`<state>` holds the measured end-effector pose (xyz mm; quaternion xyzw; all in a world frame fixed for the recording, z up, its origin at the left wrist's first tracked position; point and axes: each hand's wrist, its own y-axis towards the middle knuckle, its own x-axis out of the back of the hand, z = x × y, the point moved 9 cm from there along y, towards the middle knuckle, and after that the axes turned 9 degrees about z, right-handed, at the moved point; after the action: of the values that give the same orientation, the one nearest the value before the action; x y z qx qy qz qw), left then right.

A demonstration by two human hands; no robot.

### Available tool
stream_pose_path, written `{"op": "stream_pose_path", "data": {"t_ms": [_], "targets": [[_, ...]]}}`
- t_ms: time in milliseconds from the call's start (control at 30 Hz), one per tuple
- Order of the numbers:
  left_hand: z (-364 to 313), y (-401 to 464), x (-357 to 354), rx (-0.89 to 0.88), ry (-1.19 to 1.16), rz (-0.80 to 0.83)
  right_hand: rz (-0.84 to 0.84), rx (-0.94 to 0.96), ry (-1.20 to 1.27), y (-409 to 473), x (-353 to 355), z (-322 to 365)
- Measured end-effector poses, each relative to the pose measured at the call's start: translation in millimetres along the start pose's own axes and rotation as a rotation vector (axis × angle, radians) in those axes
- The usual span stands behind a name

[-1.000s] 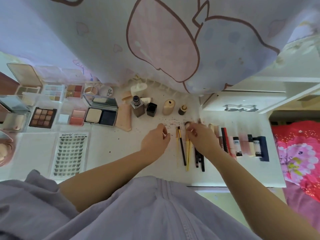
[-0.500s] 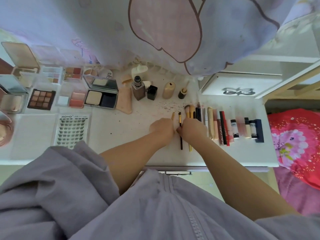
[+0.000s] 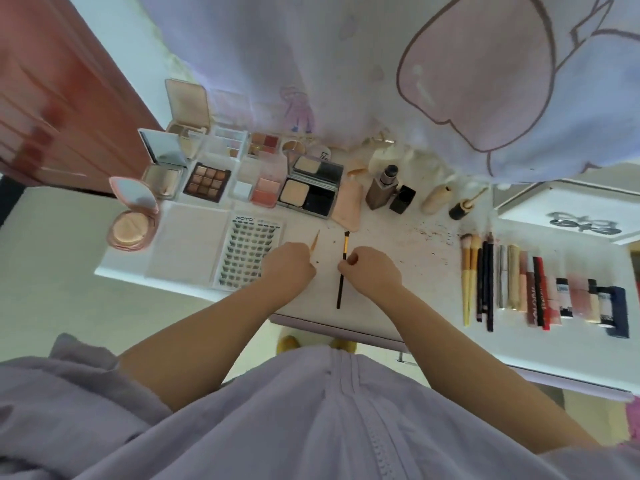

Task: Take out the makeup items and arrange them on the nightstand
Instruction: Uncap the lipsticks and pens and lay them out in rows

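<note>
A white tabletop (image 3: 398, 258) stands against a pale curtain printed with a big pink shape (image 3: 478, 74), and a reddish wooden door (image 3: 59, 109) sits off to the left. Makeup covers most of the surface. Along the back lie open compacts and palettes: a brown nine-pan eyeshadow palette (image 3: 206, 182), a black-cased powder compact with a mirror lid (image 3: 309, 192), and a round pink compact (image 3: 131, 223) at the left edge. A clear tray of false lashes (image 3: 246, 252) lies flat near the front. To the right, a neat row of brushes, pencils and lip tubes (image 3: 540, 289) lies side by side, well apart from the hands.

The person, in a loose lilac top (image 3: 311, 420), reaches both bare arms over the front edge. The left hand (image 3: 289, 265) has its fingers curled around a thin yellow-handled brush (image 3: 315, 241), whose tip pokes up out of the fist. The right hand (image 3: 372, 270) pinches a slim black brush with a gold ferrule (image 3: 342, 268) at mid-handle; the brush lies lengthwise on the tabletop, tip pointing toward the curtain. The two brushes sit near each other, not touching.
</note>
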<state>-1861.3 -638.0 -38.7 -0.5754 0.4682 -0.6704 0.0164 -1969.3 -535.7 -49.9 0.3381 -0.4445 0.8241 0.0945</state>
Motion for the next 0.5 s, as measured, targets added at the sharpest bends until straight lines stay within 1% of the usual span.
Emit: {"op": "stream_pose_path", "data": {"t_ms": [100,200,367,433,500], "targets": [[16,6,4,0.034,-0.008,0.01,0.013,0.002,0.009,12,-13,29],[22,10,2,0.018,-0.007,0.022,0.002,-0.03,-0.022,17,-24,40],[22,13,1,-0.024,-0.032,0.01,-0.041,-0.037,-0.04,14,-24,35],[18,12,8,-0.046,-0.034,-0.027,-0.063,-0.04,-0.003,9,-18,26],[-1,8,17,-0.115,-0.015,-0.087,-0.113,-0.059,0.027,2,-3,9]]}}
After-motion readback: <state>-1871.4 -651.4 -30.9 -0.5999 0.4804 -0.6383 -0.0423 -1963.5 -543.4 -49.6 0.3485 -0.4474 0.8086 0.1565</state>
